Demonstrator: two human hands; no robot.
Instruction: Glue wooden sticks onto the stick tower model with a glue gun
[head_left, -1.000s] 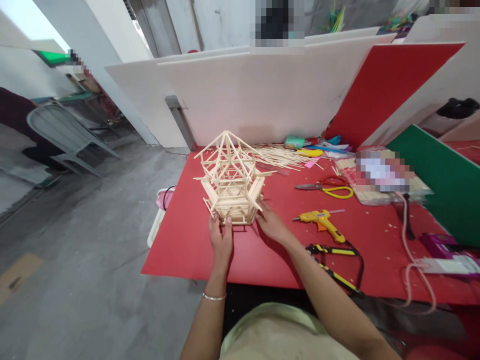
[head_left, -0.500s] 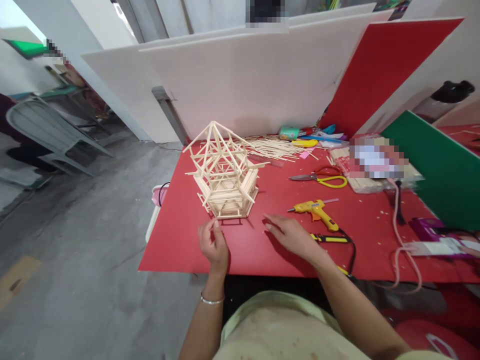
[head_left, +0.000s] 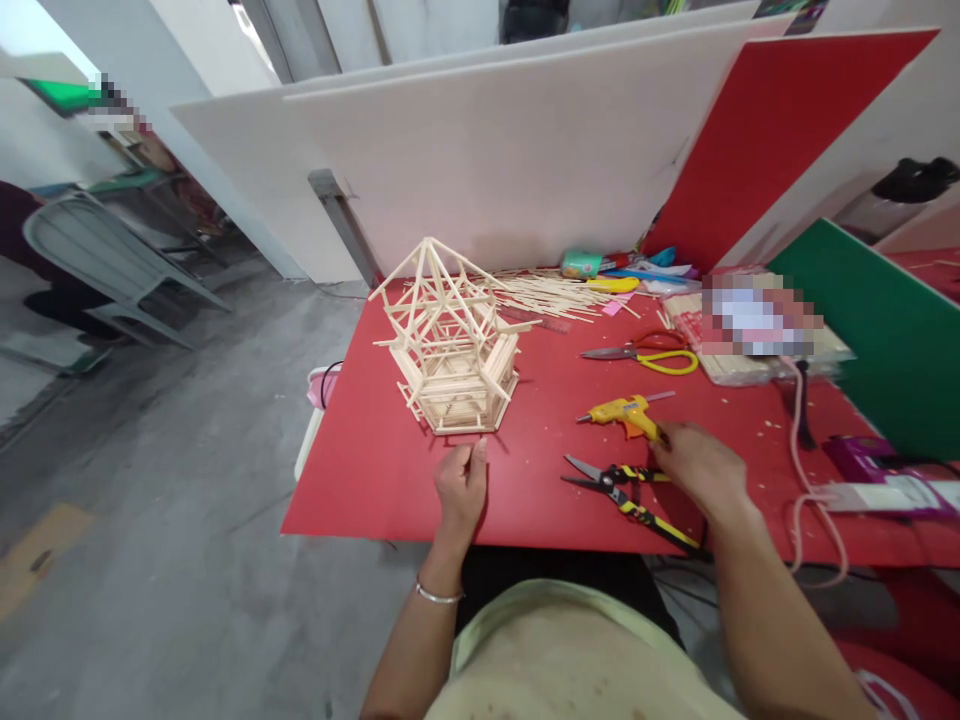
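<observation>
A small pavilion model (head_left: 457,385) built from thin wooden sticks, with a pointed open roof, stands on the red tabletop (head_left: 360,480). My left hand (head_left: 461,487) is just in front of its base, fingers curled in and thumb up, with nothing visible in it. At the right, my right hand (head_left: 701,470) has its fingers closed around the handle end of a yellow glue gun (head_left: 622,411), which lies on the table with its nozzle pointing left. Below it are yellow-and-black snips (head_left: 619,485), blades apart, their upper handle partly behind my right hand.
Scissors (head_left: 645,355) with red and yellow handles lie beyond the glue gun. Loose sticks (head_left: 547,295) are heaped at the back. A plastic-wrapped stick pack (head_left: 739,370), a green board (head_left: 892,340) and a pink cord (head_left: 799,450) occupy the right. White boards (head_left: 465,170) stand behind.
Both hands have let go of the pavilion model. My right hand has moved right to the glue gun's handle, uncovering the snips. My left hand has drawn back slightly and curled closed.
</observation>
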